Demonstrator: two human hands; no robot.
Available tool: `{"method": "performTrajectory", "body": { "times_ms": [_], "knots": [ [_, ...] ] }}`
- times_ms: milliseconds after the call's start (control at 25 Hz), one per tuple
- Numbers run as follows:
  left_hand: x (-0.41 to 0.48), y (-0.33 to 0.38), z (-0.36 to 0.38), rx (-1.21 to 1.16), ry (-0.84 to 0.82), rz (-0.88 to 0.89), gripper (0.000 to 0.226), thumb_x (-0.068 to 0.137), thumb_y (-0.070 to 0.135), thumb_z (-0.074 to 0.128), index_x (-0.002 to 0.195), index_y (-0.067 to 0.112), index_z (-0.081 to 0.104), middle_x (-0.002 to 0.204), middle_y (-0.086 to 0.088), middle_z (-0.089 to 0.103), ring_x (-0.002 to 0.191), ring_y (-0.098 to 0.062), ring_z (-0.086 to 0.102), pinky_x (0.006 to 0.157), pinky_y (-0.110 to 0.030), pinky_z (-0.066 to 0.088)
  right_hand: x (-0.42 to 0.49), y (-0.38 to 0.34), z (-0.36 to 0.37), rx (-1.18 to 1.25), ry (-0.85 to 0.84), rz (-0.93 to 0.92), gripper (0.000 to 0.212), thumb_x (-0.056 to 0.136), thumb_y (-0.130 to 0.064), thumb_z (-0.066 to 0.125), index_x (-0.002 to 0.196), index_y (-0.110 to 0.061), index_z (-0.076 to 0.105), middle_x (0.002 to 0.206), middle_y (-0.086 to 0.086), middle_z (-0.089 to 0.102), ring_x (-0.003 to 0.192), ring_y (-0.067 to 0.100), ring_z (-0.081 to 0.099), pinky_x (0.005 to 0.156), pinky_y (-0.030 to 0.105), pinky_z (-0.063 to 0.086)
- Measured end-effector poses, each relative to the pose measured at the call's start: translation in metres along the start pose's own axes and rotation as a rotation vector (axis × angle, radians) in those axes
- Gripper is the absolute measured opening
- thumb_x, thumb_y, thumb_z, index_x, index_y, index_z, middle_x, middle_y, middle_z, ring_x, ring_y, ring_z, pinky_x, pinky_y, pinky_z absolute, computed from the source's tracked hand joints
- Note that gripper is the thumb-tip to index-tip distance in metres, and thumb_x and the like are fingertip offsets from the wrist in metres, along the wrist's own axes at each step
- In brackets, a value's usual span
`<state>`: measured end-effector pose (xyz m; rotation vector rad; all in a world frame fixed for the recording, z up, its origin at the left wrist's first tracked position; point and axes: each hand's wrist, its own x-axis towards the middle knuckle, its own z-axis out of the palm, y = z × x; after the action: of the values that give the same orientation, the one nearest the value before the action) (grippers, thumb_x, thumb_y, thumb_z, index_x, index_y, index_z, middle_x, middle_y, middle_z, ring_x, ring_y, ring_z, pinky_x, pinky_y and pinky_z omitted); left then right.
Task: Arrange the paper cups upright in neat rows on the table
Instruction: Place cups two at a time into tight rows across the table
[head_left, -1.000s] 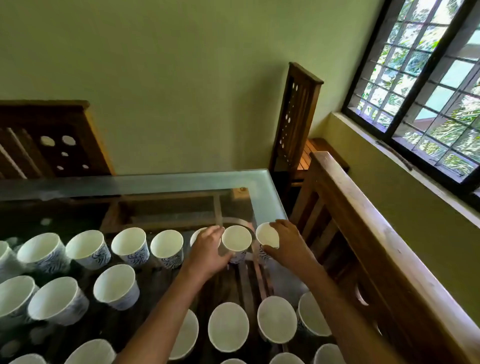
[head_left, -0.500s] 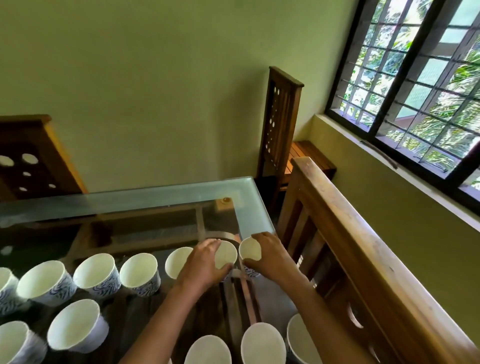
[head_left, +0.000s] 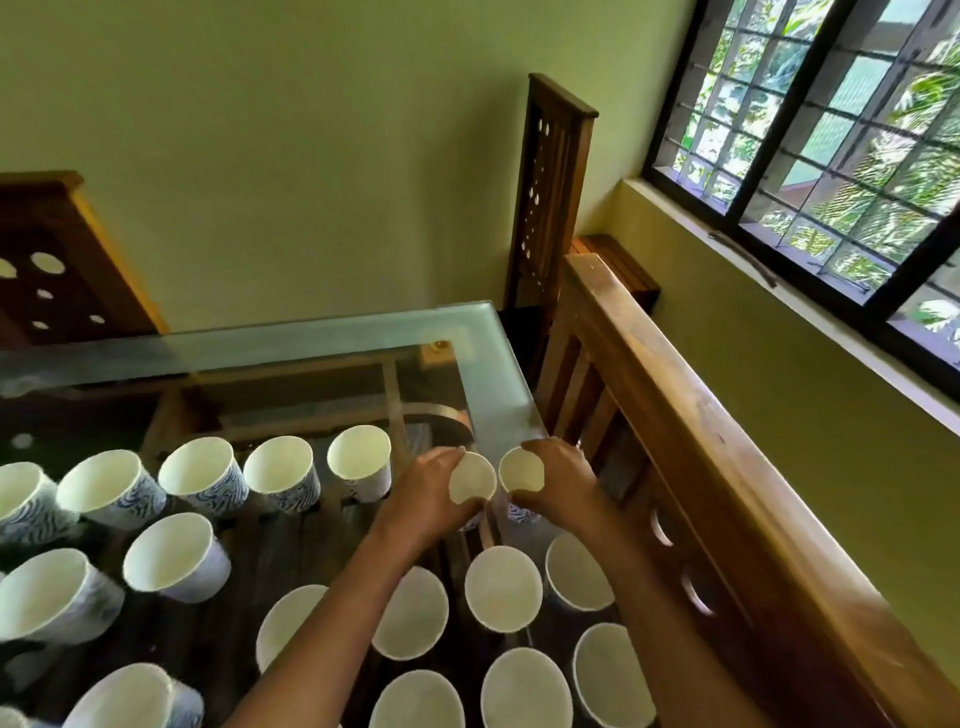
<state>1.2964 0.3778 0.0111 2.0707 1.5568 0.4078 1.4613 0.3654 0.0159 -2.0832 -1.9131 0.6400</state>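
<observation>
Several white paper cups with blue wave print stand upright in rows on the glass table (head_left: 483, 358). My left hand (head_left: 423, 501) is wrapped around one cup (head_left: 471, 483) at the right end of the back row. My right hand (head_left: 558, 486) grips the neighbouring cup (head_left: 521, 470) nearest the table's right edge. Both cups are upright and almost touch each other. To their left the back row continues with a cup (head_left: 359, 460) and others. Nearer rows of cups (head_left: 503, 587) lie below my forearms.
A wooden chair back (head_left: 691, 431) runs along the table's right edge, close to my right arm. Another tall chair (head_left: 553, 182) stands at the far right corner, and a third chair back (head_left: 62, 260) at the far left. Bare glass lies beyond the back row.
My hands have stayed on the two right-end cups, drawing them closer together. The view has shifted, showing more cups in the nearer rows.
</observation>
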Motion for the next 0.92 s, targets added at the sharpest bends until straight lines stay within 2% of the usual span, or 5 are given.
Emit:
{"method": "performTrajectory", "body": {
  "times_ms": [360, 640, 720, 840, 920],
  "knots": [
    [-0.017, 0.010, 0.015, 0.104, -0.020, 0.014, 0.070, 0.078, 0.045, 0.068, 0.137, 0.019, 0.040, 0.141, -0.003, 0.046, 0.127, -0.021, 0.043, 0.105, -0.034, 0.033, -0.037, 0.009, -0.009, 0.109, 0.037, -0.026, 0.068, 0.080, -0.022, 0.072, 0.137, -0.008, 0.039, 0.142, 0.008, 0.043, 0.128, 0.021, 0.042, 0.096, 0.015, 0.024],
    [-0.022, 0.014, 0.022, 0.078, -0.027, 0.032, 0.071, 0.078, 0.045, 0.068, 0.138, 0.019, 0.039, 0.142, -0.002, 0.043, 0.129, -0.020, 0.042, 0.105, -0.033, 0.034, -0.044, 0.018, -0.008, 0.156, 0.057, -0.027, 0.069, 0.077, -0.021, 0.075, 0.135, -0.005, 0.041, 0.137, 0.010, 0.047, 0.125, 0.023, 0.047, 0.090, 0.003, 0.027],
    [-0.022, 0.014, 0.024, 0.075, -0.029, 0.030, 0.072, 0.078, 0.046, 0.068, 0.138, 0.020, 0.039, 0.142, -0.001, 0.043, 0.129, -0.020, 0.042, 0.105, -0.033, 0.034, -0.043, 0.021, -0.005, 0.167, 0.073, -0.029, 0.069, 0.076, -0.022, 0.076, 0.134, -0.006, 0.043, 0.136, 0.010, 0.048, 0.124, 0.022, 0.047, 0.087, -0.001, 0.023],
    [-0.022, 0.014, 0.025, 0.048, -0.022, 0.028, 0.073, 0.077, 0.045, 0.069, 0.139, 0.019, 0.038, 0.143, -0.001, 0.042, 0.129, -0.020, 0.041, 0.105, -0.033, 0.034, -0.043, 0.023, -0.004, 0.128, 0.078, -0.017, 0.069, 0.077, -0.028, 0.074, 0.136, -0.010, 0.042, 0.138, 0.007, 0.046, 0.125, 0.020, 0.046, 0.096, 0.010, 0.028],
    [-0.022, 0.013, 0.026, 0.041, -0.018, 0.027, 0.073, 0.078, 0.044, 0.068, 0.139, 0.020, 0.037, 0.144, -0.001, 0.042, 0.130, -0.020, 0.041, 0.105, -0.033, 0.033, -0.041, 0.025, -0.002, 0.133, 0.078, -0.020, 0.069, 0.078, -0.028, 0.074, 0.136, -0.009, 0.041, 0.139, 0.008, 0.045, 0.126, 0.020, 0.044, 0.093, 0.004, 0.024]
  ]
}}
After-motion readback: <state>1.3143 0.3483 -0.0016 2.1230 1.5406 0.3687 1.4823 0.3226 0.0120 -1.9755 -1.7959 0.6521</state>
